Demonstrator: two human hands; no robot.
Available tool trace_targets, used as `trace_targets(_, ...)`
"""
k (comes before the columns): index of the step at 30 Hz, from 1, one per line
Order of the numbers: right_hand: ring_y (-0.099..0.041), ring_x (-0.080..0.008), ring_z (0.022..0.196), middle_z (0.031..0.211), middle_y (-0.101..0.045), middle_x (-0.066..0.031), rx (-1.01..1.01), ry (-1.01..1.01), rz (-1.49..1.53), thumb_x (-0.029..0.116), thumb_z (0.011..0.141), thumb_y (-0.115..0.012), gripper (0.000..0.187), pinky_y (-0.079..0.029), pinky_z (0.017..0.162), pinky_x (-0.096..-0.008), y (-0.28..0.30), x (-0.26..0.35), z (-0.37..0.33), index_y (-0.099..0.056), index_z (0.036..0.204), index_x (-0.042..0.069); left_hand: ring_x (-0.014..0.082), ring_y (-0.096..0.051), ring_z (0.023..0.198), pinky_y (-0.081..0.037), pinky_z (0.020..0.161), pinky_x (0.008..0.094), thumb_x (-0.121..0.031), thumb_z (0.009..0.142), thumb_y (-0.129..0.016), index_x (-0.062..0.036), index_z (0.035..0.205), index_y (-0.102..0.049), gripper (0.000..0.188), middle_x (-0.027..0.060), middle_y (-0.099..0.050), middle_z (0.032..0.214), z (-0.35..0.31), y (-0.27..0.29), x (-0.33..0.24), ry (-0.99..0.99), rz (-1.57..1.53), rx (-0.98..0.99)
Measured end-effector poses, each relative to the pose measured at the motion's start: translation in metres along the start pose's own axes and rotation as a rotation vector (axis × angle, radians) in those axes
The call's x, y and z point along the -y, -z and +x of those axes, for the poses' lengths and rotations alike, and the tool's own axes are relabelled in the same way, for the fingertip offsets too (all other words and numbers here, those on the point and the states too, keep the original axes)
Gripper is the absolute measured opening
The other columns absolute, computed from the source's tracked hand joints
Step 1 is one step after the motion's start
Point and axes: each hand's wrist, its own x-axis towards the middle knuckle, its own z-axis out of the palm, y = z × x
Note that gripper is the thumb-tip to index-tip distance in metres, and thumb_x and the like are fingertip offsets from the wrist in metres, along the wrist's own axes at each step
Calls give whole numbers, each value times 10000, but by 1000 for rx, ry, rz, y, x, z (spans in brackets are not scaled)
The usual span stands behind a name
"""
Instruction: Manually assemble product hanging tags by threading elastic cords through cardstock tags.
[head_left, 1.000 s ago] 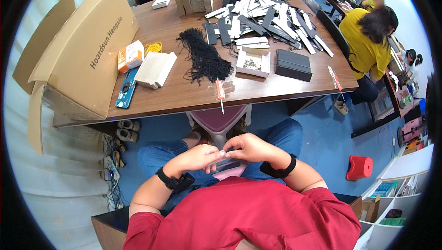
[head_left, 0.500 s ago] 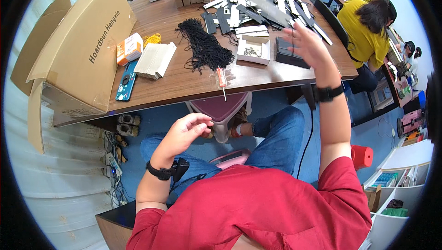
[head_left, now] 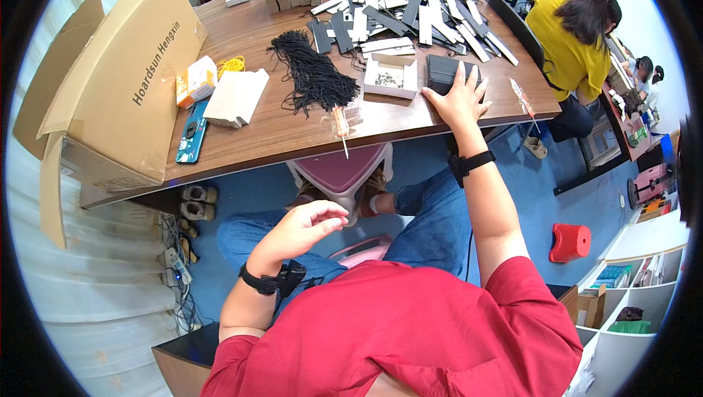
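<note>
My right hand (head_left: pixel 461 104) is over the table's near edge, fingers spread and nothing gripped. Its fingertips reach the stack of flat black pieces (head_left: pixel 440 70); whether they press on it I cannot tell. Just left of that stack is a small white open box (head_left: pixel 391 76) with tiny dark bits inside. My left hand (head_left: pixel 306 227) hovers over my lap, in front of the table, with fingers loosely bent, thumb apart and nothing visible in it. A bundle of black cords (head_left: pixel 313 73) lies beyond it, beside a thin pointed tool with an orange handle (head_left: pixel 340 123).
Black and white strips (head_left: pixel 410 16) form a heap at the back. A large cardboard box (head_left: pixel 139 82), a blue phone (head_left: pixel 192 133), an orange-white carton (head_left: pixel 196 82) and a cardboard stack (head_left: pixel 238 98) stand left. Another orange-handled tool (head_left: pixel 523 99) lies right. A person in yellow (head_left: pixel 567 38) sits nearby.
My right hand has come down from above the strips to the black stack, its fingers spreading; the long dark strip seen by it is now out of its reach. The left hand moved slightly lower.
</note>
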Motion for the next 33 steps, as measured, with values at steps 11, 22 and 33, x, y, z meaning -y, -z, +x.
trace_targets(11,-134,-392,1387,1521,-190,-104,38,14,-124,609,774,-574,846,-163,1009,-698,1,8,-2,-274,1445,191,185,-602,865,-487,789,310,-136,849,-607,-9,1023,-610,216,87,-631,941,13,11,16,-187,472,-256)
trace_targets(22,-230,-431,1329,1401,-339,-192,-408,254,386,249,702,-730,708,-226,1075,-525,-28,-42,9,-430,1329,118,346,-403,1116,-335,967,461,-244,698,-763,-71,1039,-555,435,175,-463,1148,63,142,-7,-302,1380,-1354)
trace_targets(33,-360,-379,1249,1262,-467,-160,-442,282,345,134,681,-742,503,-289,1055,-454,-22,-41,0,-541,1140,87,331,-458,1031,-365,888,446,-118,721,-680,-82,980,-523,305,121,-507,1032,73,160,7,-290,1378,-1339)
